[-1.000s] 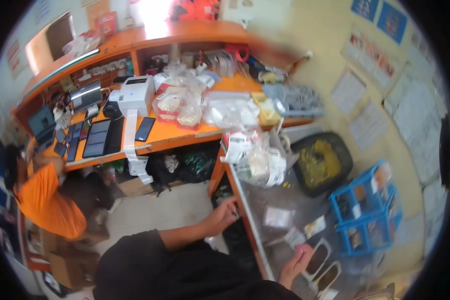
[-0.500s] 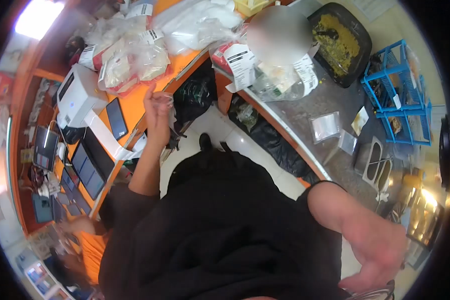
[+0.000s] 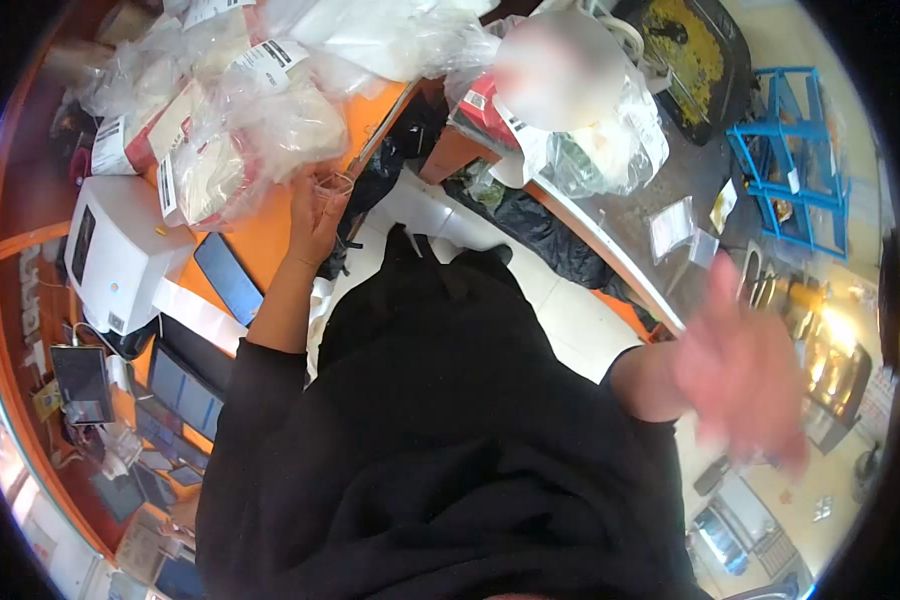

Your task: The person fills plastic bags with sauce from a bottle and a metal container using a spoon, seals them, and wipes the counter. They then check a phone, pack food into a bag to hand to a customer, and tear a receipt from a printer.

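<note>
My left hand (image 3: 317, 215) is closed around a small clear cup (image 3: 332, 184), beside the edge of the orange counter (image 3: 375, 110). Just above and left of it lie clear plastic bags (image 3: 295, 125) with red and white packages and printed labels. On the right, my right hand (image 3: 745, 370) is raised near the camera and blurred by motion. Its fingers look spread, with nothing visible in them. It hangs in front of the grey counter's near end, below a small clear packet (image 3: 672, 228).
A white printer (image 3: 125, 255), a phone (image 3: 228, 278) and tablets (image 3: 185, 385) stand at the left. Bagged food (image 3: 600, 160), a black tray of yellow food (image 3: 705, 70) and a blue rack (image 3: 795, 185) are at the upper right. Black bags (image 3: 560, 235) lie under the counter.
My right hand has swung up and forward from the lower right, its fingers opening out. My left hand has shifted slightly with the cup. The whole view has turned a little.
</note>
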`<action>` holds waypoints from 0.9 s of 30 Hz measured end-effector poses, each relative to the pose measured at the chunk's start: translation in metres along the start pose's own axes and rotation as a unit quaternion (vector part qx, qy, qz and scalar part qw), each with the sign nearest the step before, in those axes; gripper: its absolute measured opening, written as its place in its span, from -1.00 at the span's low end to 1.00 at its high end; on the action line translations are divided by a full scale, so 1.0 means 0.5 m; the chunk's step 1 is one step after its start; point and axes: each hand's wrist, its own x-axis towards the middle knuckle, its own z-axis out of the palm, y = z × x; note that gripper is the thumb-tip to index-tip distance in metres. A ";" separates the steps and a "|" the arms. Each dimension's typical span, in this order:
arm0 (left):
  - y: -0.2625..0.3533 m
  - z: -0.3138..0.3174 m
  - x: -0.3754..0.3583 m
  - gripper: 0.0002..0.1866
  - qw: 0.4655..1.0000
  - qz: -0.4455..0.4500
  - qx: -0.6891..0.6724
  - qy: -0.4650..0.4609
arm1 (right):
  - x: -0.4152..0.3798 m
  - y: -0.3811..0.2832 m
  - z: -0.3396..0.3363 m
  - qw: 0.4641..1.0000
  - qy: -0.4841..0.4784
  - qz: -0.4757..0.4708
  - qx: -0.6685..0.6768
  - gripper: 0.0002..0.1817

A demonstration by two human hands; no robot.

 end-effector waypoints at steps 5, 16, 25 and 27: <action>-0.020 0.008 -0.008 -0.50 0.993 -0.051 -0.090 0.048 | -0.130 0.130 -0.223 0.777 0.534 0.137 -0.305 -0.72; -0.003 -0.006 0.002 -0.49 0.998 -0.050 -0.034 -0.025 | -0.258 0.282 -0.365 0.654 0.504 0.344 -0.447 -0.17; -0.047 -0.004 -0.012 -0.46 0.998 -0.063 0.022 0.008 | -0.297 0.229 -0.289 0.685 0.461 0.270 -0.495 -0.61; -0.048 -0.002 -0.009 -0.44 0.997 -0.027 0.075 0.020 | -0.276 0.205 -0.284 0.781 0.440 0.200 -0.395 -0.76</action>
